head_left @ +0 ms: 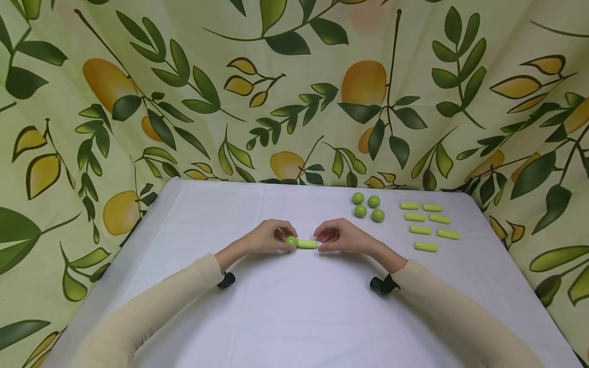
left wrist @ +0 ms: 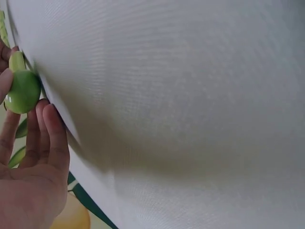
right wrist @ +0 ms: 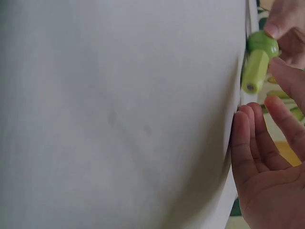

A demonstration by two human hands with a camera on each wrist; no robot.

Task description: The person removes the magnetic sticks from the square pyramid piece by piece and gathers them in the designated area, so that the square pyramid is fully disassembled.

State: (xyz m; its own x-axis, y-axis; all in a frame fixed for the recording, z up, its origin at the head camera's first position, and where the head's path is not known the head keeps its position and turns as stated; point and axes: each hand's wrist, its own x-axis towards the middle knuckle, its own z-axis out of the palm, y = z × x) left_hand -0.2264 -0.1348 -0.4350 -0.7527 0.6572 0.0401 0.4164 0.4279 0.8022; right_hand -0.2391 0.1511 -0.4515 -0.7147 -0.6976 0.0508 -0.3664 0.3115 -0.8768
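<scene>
A glossy green ball with a short yellow-green stick joined end to end lies at mid-table. My left hand pinches the ball between thumb and fingers; the left wrist view shows the thumb against the green ball, fingers behind it. At the stick's far end, my right hand hovers with relaxed, slightly bent fingers. In the right wrist view, the thumb of the right hand is close beside the stick, and a dark hole shows in its end. Whether that thumb touches it, I cannot tell.
Several green balls sit in a group at the back right. Beside them, several yellow-green sticks lie in two columns. A white cloth covers the table; a leaf-and-fruit patterned curtain hangs behind and at both sides.
</scene>
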